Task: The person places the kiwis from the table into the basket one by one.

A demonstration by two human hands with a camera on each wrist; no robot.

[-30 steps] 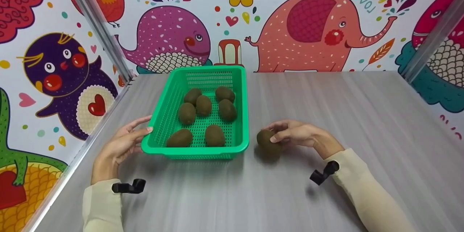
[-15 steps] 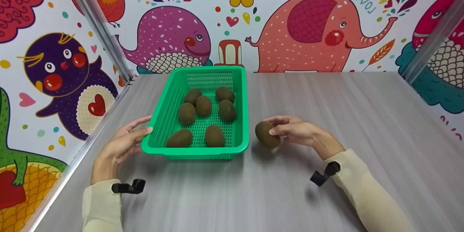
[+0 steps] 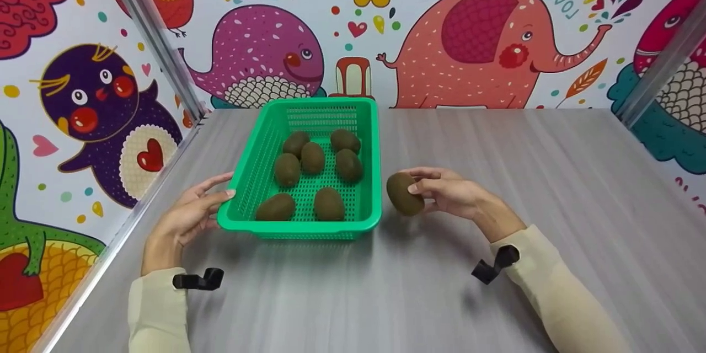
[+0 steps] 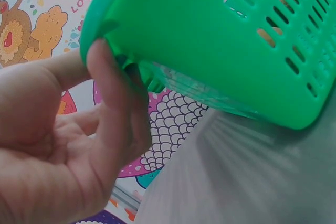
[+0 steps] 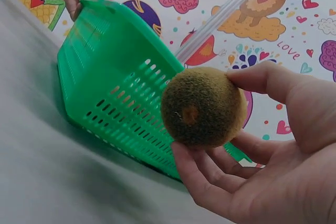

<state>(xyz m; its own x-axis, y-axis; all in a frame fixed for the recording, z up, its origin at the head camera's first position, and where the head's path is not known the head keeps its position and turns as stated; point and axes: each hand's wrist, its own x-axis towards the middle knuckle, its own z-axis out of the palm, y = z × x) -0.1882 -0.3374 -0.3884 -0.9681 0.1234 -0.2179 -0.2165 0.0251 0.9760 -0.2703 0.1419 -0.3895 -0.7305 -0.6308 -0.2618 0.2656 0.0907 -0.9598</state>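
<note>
A green plastic basket (image 3: pixel 309 226) with slotted sides stands on the table, several brown kiwifruit (image 3: pixel 329 204) lying on its floor. At its left side my left hand (image 3: pixel 186 215) pinches the rim, the thumb on top and other fingers beneath; the left wrist view shows this hold on the basket (image 4: pixel 199 30) closely. Just beyond the opposite side, my right hand (image 3: pixel 455 194) holds one kiwifruit (image 3: pixel 402 194) between thumb and fingers. In the right wrist view that kiwifruit (image 5: pixel 202 107) shows its blunt end, with the basket behind it.
The grey wood-grain table (image 3: pixel 342 298) reaches back to a cartoon-printed wall (image 3: pixel 469 44). A second printed wall (image 3: pixel 99 116) borders the left side, with a metal post (image 3: pixel 154 38) at the corner. Small black mounts sit at both wrists.
The kiwifruit in my right hand has risen off the table and moved slightly away from me, closer to the basket's right side. My left hand keeps its hold on the rim.
</note>
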